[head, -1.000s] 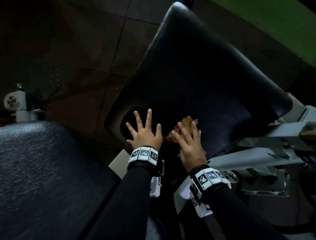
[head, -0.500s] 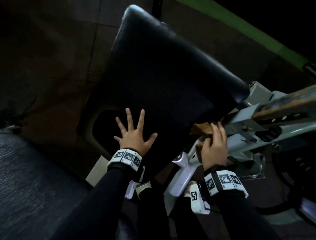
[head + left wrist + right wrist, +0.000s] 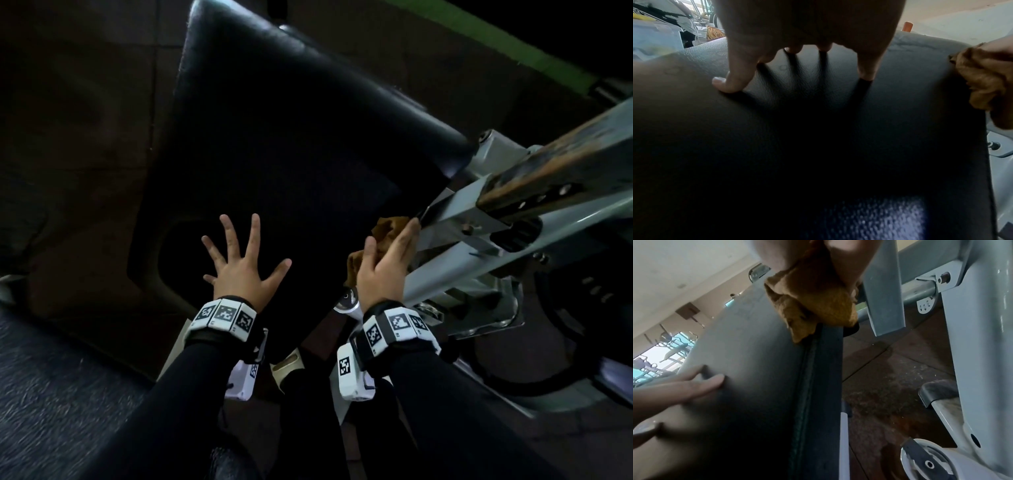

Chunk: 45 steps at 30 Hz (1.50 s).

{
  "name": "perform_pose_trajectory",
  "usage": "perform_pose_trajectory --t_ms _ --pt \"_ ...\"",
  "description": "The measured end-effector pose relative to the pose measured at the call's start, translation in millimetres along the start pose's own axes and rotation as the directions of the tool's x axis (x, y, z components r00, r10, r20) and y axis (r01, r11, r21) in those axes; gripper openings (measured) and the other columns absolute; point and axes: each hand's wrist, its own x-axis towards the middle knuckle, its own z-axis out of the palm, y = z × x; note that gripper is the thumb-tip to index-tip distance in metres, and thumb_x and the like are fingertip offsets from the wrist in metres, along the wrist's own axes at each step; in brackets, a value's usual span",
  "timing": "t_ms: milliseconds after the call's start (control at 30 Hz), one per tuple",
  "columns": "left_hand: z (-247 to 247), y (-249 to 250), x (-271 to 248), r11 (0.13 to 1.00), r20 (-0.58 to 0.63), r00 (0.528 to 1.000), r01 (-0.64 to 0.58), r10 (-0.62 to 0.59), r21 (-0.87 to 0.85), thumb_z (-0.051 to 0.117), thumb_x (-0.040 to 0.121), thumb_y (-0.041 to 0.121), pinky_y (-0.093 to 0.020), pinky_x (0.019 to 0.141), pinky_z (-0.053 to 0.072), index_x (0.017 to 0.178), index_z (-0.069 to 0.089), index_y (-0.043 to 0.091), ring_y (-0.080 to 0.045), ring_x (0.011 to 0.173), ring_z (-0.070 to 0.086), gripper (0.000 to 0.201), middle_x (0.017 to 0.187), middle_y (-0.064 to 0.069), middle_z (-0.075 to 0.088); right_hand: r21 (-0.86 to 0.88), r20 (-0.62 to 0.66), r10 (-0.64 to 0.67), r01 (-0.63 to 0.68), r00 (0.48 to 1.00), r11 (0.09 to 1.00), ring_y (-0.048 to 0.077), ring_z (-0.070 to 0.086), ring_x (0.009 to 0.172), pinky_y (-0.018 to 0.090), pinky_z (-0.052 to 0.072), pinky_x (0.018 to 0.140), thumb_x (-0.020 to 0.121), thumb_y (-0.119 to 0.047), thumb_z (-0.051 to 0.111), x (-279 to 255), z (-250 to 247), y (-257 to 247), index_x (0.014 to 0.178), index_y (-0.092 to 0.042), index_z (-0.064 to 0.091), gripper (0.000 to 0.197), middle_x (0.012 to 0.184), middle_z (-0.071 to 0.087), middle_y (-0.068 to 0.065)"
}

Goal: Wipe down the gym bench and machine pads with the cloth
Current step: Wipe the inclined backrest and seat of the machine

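A large black machine pad (image 3: 291, 154) fills the middle of the head view. My left hand (image 3: 245, 253) lies flat on its lower part with the fingers spread wide; in the left wrist view the fingertips (image 3: 725, 84) touch the pad (image 3: 818, 129). My right hand (image 3: 390, 243) holds a bunched brown cloth (image 3: 385, 224) between thumb and fingers against the pad's right edge, close to the grey frame. In the right wrist view the cloth (image 3: 818, 305) sits on the pad's edge seam (image 3: 807, 369). The cloth (image 3: 986, 84) also shows at the right of the left wrist view.
A grey steel machine frame (image 3: 513, 212) with a rusty bar runs just right of the cloth. A white adjustment knob (image 3: 927, 462) sits low on the frame. A second textured black pad (image 3: 51, 394) lies at the lower left. Dark rubber floor (image 3: 85, 137) surrounds the machine.
My right hand has carried the cloth from the pad's lower middle to its right edge by the frame. The left hand has stayed flat on the pad, fingers spread wider.
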Motion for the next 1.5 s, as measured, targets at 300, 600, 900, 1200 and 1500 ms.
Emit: perform_pose_trajectory --t_ms 300,600,900,1200,1500 --pt "-11.2 -5.0 -1.0 0.999 0.091 0.996 -0.017 0.013 0.045 0.052 0.055 0.082 -0.075 0.101 0.017 0.128 -0.028 0.065 -0.036 0.135 -0.034 0.11 0.138 0.02 -0.05 0.11 0.207 -0.028 0.006 0.978 0.994 0.012 0.001 0.143 0.028 0.017 0.112 0.062 -0.059 0.074 10.9 -3.0 23.4 0.136 -0.045 -0.03 0.129 0.153 -0.019 -0.003" --pt "-14.9 -5.7 -1.7 0.994 0.127 0.992 -0.03 0.016 0.109 0.078 0.055 0.063 -0.073 0.102 0.021 0.126 -0.031 0.065 -0.029 0.124 -0.041 0.131 0.136 0.018 -0.054 0.048 0.075 -0.115 0.112 0.991 0.993 0.012 0.019 0.136 -0.002 0.016 0.096 0.079 -0.057 0.059 38.0 -14.9 12.6 0.148 -0.026 -0.014 0.105 0.154 0.002 0.018" --pt "-13.7 -5.0 -1.8 0.993 0.096 0.995 -0.021 0.01 0.119 0.082 0.05 0.06 -0.073 0.101 0.025 0.126 -0.031 0.065 -0.029 0.126 -0.039 0.136 0.136 0.019 -0.053 0.089 0.163 -0.077 0.063 0.984 0.994 -0.038 -0.016 0.11 -0.015 -0.002 0.084 0.085 -0.041 0.063 -27.0 16.8 26.9 0.144 -0.007 -0.019 0.107 0.152 -0.006 0.024" --pt "-11.5 -4.7 -0.6 0.991 0.069 0.998 -0.016 0.007 0.133 0.083 0.05 0.058 -0.075 0.095 0.031 0.129 -0.028 0.064 -0.032 0.129 -0.037 0.136 0.137 0.019 -0.052 0.121 0.107 -0.011 -0.002 0.994 0.993 0.009 0.004 0.14 -0.007 -0.005 0.097 0.086 -0.049 0.056 11.1 5.0 25.1 0.146 -0.009 -0.017 0.103 0.156 -0.004 0.015" --pt "-11.0 -6.0 0.1 0.99 0.059 0.998 -0.021 0.013 0.142 0.082 0.049 0.06 -0.075 0.094 0.032 0.128 -0.03 0.064 -0.031 0.126 -0.038 0.137 0.136 0.018 -0.052 0.196 0.289 0.115 -0.176 0.95 0.965 0.01 0.001 0.144 0.011 0.002 0.113 0.081 -0.053 0.057 -83.1 46.7 33.0 0.146 -0.012 -0.02 0.108 0.157 -0.005 0.011"
